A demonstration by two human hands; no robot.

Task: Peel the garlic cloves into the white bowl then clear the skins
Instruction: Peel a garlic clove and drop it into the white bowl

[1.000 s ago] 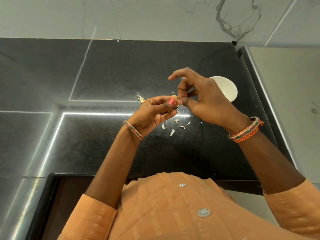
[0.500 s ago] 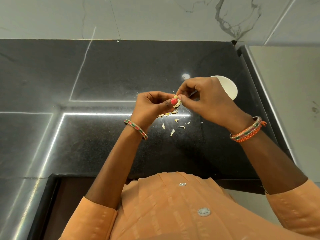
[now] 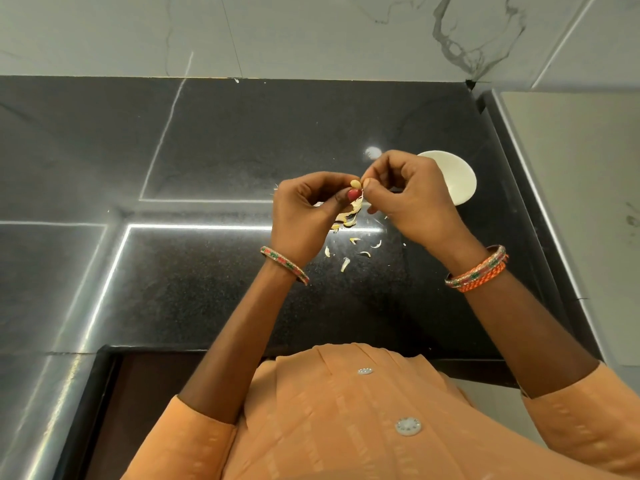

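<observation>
Fingers [image 3: 304, 192] of the left hand [image 3: 304, 216] curled round a garlic clove [image 3: 355, 183], thumb with a red-painted nail pressed just below its pale bare tip. Fingers [image 3: 372, 184] of the right hand [image 3: 412, 199] curled too, thumb and forefinger pinching a thin strip of skin [image 3: 360, 197] right beside the clove, knuckles bent high, remaining digits tucked in. Both hands held close together above the dark speckled bench [image 3: 207, 289], fingertips almost touching. Hanging under the clove between the hands, a loose curl of papery peel [image 3: 349, 214], partly shaded by the left thumb; whether attached to the clove or free, cannot tell. Scattered on the bench just below the hands, several small pale skin scraps [image 3: 344, 263], lying apart from one another. White bowl [image 3: 459, 181] standing on the bench just beyond the right hand, partly hidden behind its knuckles, inside not visible enough to tell any contents. Beaded bangle [image 3: 285, 268] on the left wrist, orange and green bangles [image 3: 476, 273] on the right. Orange buttoned garment [image 3: 346, 410] filling the lower part of the view, sleeves ending above the elbows. Pale marbled wall [image 3: 311, 32] behind the bench, bright strip reflections across the polished surface.
</observation>
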